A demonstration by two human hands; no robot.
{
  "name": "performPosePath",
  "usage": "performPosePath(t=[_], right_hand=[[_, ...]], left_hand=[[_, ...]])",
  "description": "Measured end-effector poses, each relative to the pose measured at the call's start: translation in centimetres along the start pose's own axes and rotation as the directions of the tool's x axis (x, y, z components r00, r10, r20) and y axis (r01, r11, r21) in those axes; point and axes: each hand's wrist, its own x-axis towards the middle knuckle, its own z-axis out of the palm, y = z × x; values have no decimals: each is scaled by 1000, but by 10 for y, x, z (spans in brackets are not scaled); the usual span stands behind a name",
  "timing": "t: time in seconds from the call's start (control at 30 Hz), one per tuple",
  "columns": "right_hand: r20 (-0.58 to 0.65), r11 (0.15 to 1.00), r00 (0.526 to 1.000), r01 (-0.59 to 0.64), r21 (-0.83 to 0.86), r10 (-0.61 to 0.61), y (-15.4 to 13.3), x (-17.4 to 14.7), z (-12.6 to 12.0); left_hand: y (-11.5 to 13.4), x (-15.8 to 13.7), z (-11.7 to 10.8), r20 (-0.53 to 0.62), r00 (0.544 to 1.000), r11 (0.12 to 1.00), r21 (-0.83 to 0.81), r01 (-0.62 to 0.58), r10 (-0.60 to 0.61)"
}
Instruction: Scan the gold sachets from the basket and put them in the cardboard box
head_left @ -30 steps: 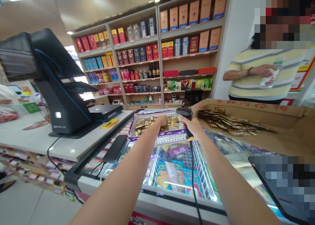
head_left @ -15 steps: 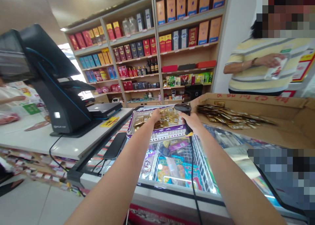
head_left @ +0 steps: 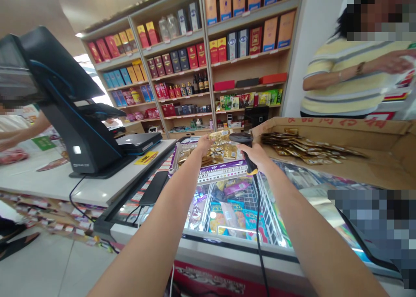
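Hands apart. Left hand [head_left: 203, 144], 12 o'clock, pinches gold packet [head_left: 221, 135] over purple-edged tray [head_left: 224, 172]. Right hand [head_left: 256, 155], toward 1, grips black scanner [head_left: 241, 137] at tray's right edge. Carton [head_left: 373, 143] at 1–2, just beside scanner. Scanner cable [head_left: 258, 206] crosses room between forearms. Red characters [head_left: 338, 122] on carton, yellow tag [head_left: 146, 158] at 10–11: unreadable.

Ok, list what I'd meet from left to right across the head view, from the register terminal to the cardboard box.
Black register terminal, yellow tag, left hand, gold packet, handheld scanner, cardboard box.
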Motion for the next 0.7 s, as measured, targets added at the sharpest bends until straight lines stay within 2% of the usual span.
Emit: performPosePath(t=[0.1, 0.3, 0.43, 0.7], right_hand=[[59, 999, 998, 11, -53, -8, 0, 0, -1], [71, 993, 997, 36, -116, -28, 1, -1, -3], [75, 994, 996, 45, -99, -38, 3, 1, -3], [120, 985, 992, 60, -160, -40, 0, -1, -5]], left_hand=[[1, -1, 1, 14, 1000, 1000, -6, -10, 10], [4, -4, 3, 13, 1000, 999, 38, 0, -1], [4, -5, 3, 7, 1000, 998, 55, 5, -5], [10, -10, 5, 10, 1000, 999, -30, 24, -24]])
